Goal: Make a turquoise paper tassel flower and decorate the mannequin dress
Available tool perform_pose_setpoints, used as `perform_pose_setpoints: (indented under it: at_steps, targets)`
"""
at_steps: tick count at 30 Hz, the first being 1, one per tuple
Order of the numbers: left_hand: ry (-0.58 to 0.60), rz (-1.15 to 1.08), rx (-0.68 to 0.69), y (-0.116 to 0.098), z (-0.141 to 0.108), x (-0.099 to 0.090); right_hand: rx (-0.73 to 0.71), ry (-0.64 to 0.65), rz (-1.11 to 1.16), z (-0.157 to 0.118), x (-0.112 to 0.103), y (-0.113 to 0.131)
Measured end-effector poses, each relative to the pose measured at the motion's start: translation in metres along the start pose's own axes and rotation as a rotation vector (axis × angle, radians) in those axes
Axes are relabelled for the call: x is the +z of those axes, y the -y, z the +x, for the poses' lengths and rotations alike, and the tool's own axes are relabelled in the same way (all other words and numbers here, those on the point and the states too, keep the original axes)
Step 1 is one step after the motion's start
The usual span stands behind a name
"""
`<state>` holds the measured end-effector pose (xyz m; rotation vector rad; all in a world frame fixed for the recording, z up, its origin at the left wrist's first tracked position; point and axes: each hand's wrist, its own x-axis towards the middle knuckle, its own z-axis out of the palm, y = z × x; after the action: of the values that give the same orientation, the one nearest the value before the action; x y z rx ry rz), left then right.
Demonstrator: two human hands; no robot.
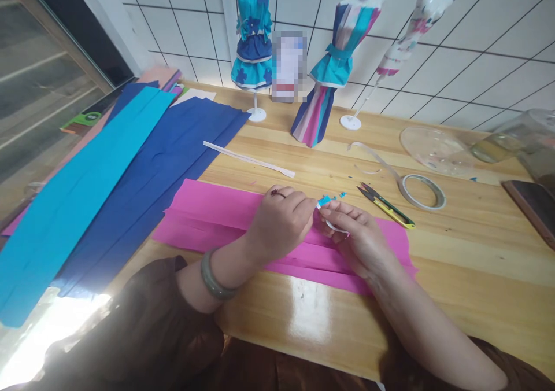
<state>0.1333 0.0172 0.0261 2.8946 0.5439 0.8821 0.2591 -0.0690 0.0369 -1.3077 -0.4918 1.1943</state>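
Head view: left hand (281, 220) curled, fingertips pinched on a tiny turquoise paper scrap (324, 200) together with the end of a thin white strip (336, 227); right hand (359, 235) meets it fingertip to fingertip, thumb and forefinger nipped on the same scrap, the strip curling down under its fingers. Both hands rest over a long pink crepe sheet (217, 217), crinkled, folded lengthwise, lying flat on the wooden table (477, 275), glossy varnished planks. Left wrist wears a smooth grey-green bangle (212, 278); brown sleeves at bottom edge. A few turquoise crumbs (342, 195) on the wood just beyond the fingertips. Near right of the hands, small thread snips (385, 206) with yellow-green handle, lying flat, beside a flat roll of tape (422, 191) with a loose tail running back. Left side: dark blue crepe sheet (173, 165) and turquoise crepe sheet (87, 188), long, overlapping, well apart from the hands. A white peeled strip (249, 159) lies between blue sheet and pink. At the back, three small dress forms on white stands wearing paper dresses: blue one (252, 38), striped one (329, 84), tilted white floral one (407, 38). Clear round lid (429, 148) and glass jar (524, 142) far right; white tiled wall behind
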Motion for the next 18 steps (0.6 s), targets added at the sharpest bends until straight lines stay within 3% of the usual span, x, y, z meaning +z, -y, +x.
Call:
perform_pose_setpoints:
  at_steps: [6,18]
  targets:
    - [-0.003,0.028,0.018,-0.0011,0.0011,-0.0021,0.006,-0.007,0.059,0.0005,0.0014,0.0008]
    - [0.008,0.11,0.044,-0.0008,0.002,-0.0012,0.16,0.05,0.27,-0.0039,0.0042,0.0062]
